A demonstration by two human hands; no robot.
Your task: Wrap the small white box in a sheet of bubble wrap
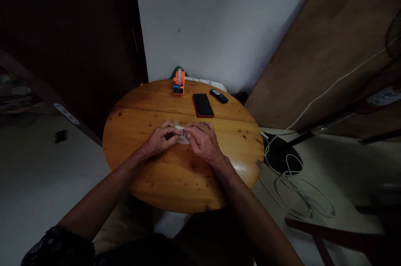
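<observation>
Both my hands meet over the middle of a round wooden table (156, 186). Between them is a small, clear, shiny piece of plastic (183, 137), perhaps a little bag; its contents, if any, are too small to make out. My left hand (159, 138) pinches its left side with thumb and forefinger. On the other side my right hand (203, 140) grips it with bent fingers, the thumb lying along the near edge. Fingers partly cover the plastic.
Toward the back of the table stands an orange and blue tape dispenser (178, 82). A dark phone in a red case (203, 105) and a small black keypad phone (219, 95) lie beyond my hands. White cable (294, 191) coils on the floor at the right.
</observation>
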